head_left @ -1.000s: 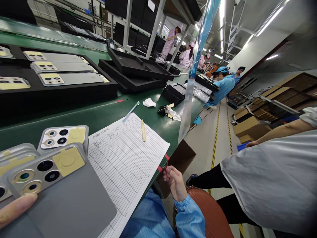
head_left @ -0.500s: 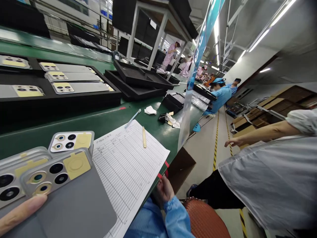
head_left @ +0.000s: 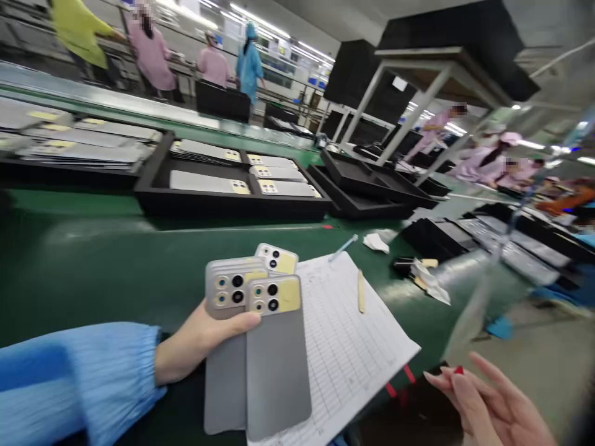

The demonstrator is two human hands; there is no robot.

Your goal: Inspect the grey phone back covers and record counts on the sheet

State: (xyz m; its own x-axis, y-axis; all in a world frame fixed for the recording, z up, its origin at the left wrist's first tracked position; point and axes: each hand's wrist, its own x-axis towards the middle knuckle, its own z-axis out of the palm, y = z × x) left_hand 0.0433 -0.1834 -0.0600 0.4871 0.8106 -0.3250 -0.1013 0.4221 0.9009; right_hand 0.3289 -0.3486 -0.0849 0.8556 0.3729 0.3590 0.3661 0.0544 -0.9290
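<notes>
My left hand (head_left: 202, 341), in a blue sleeve, grips a fanned bunch of grey phone back covers (head_left: 276, 365) with camera lenses and yellow film. Its thumb presses on the front cover, just below the lenses. Another light-coloured phone cover (head_left: 283, 257) shows behind the bunch. Under and beside them lies a printed form sheet (head_left: 344, 347). Low on the right, past the sheet's corner, my right hand (head_left: 488, 396) pinches a small red piece (head_left: 459, 370) that looks like tape between thumb and finger. Red tape strips (head_left: 391, 390) stick to the bench edge nearby.
Black trays (head_left: 232, 201) of phone covers line the green bench (head_left: 106, 260), with stacked trays (head_left: 372, 179) farther right. A blue pen (head_left: 343, 248), a flat wooden stick (head_left: 361, 291) and crumpled tissue (head_left: 432, 280) lie nearby. Several people work beyond.
My view has swung left. My right hand has risen from beside the bench edge and now holds the red piece. The covers appear farther away, with my left hand still on them.
</notes>
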